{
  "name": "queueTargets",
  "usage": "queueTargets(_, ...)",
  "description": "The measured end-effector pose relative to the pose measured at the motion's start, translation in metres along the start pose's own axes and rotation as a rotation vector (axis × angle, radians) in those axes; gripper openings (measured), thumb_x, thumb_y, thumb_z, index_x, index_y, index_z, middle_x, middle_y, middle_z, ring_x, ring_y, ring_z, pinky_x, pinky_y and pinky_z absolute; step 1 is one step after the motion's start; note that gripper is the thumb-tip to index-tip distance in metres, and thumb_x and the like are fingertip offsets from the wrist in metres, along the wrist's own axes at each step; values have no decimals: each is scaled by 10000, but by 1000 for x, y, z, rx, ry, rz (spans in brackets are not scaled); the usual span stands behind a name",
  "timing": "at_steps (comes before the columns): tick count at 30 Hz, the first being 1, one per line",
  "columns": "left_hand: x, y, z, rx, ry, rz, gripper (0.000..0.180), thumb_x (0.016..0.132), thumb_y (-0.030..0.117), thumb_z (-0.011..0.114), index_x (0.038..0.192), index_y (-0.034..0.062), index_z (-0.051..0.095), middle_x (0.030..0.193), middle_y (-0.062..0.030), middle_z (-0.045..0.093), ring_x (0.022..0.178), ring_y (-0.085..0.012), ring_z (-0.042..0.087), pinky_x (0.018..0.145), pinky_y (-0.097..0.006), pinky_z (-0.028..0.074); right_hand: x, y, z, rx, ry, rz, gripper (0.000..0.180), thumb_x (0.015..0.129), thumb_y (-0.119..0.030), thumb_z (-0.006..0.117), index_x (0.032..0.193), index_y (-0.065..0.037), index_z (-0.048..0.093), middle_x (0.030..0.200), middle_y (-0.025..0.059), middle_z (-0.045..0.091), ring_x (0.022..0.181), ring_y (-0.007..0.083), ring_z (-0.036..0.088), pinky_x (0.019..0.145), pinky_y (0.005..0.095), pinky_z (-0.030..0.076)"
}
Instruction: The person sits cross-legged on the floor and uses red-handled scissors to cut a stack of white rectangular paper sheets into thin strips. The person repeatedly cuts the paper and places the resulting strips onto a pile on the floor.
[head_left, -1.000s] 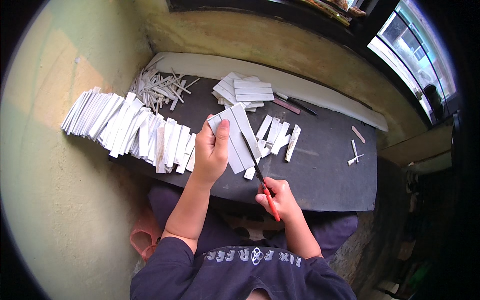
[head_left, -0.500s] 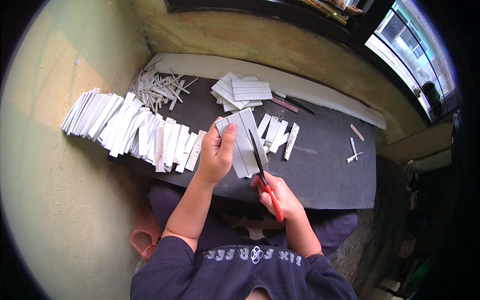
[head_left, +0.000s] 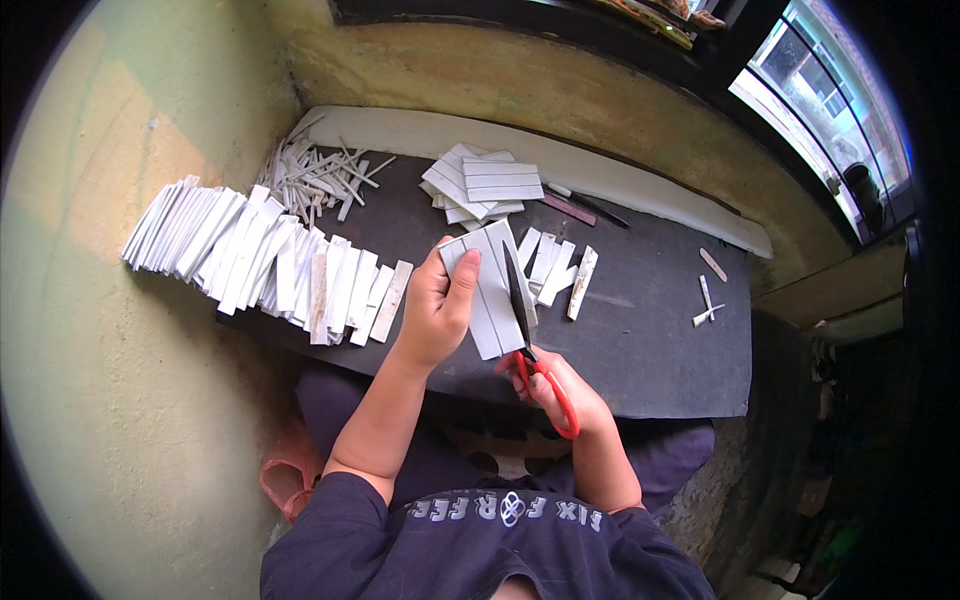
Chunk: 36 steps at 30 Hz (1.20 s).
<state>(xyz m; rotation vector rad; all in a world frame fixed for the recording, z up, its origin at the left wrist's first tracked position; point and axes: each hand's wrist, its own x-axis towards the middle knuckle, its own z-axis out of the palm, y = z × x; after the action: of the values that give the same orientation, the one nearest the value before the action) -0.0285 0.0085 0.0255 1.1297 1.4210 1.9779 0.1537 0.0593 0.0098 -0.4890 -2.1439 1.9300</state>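
My left hand (head_left: 440, 305) grips a white lined sheet (head_left: 488, 310) by its left side, thumb on top and fingers behind. The sheet is tilted above the dark board. In my right hand (head_left: 572, 395) are scissors (head_left: 517, 300) with red handles and dark blades, their tips pointing away from me. The blades lie along the right part of the sheet, one visible on top, and the handle loops are spread apart. Just right of the sheet, several cut white strips (head_left: 545, 262) rest on the board. Fingers behind the sheet are hidden.
A long row of white strips (head_left: 270, 260) lines the left side, with thin offcuts (head_left: 310, 172) behind it. A stack of lined sheets (head_left: 500, 180) sits at the back beside a reddish strip (head_left: 568, 207) and a dark pen (head_left: 608, 213). Small scraps (head_left: 708, 305) lie on the dark board (head_left: 660, 350).
The scissor handles have spread apart and the blades have opened. My left hand and the sheet have shifted slightly to the right.
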Motion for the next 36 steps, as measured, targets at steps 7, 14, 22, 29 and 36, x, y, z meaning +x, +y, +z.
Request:
queueTargets(7,-1,-5,-3,99,-92,-16,164,932,159,489,878,9,528,615,26,492,571,-22,396,510,-208,347,5,6,1,-113,110,1,570,826,-534,526,819,31,452,655,132,484,599,238,473,584,358,413)
queueTargets(14,-1,-4,-1,105,-76,13,164,929,153,493,854,9,518,594,26,484,553,-24,392,492,-215,334,8,10,7,-116,195,0,662,775,-626,541,805,30,458,603,114,462,551,233,465,536,345,404)
queueTargets(22,0,-8,-5,103,-76,17,151,926,145,493,859,13,521,582,38,446,550,-21,373,489,-213,324,14,12,12,-122,233,-36,664,743,-623,587,831,32,522,573,94,487,530,212,504,527,326,423)
queueTargets(29,1,-8,-5,106,-57,28,149,924,145,495,863,12,522,591,40,449,551,-18,368,487,-211,317,18,26,12,-144,271,-75,645,720,-611,624,757,25,518,554,101,474,515,199,483,508,319,408)
queueTargets(36,0,-11,-5,94,-39,24,150,924,150,497,871,12,523,589,46,440,551,-18,362,485,-211,313,20,28,13,-158,277,-87,637,714,-601,637,728,21,499,539,102,445,485,198,427,484,315,384)
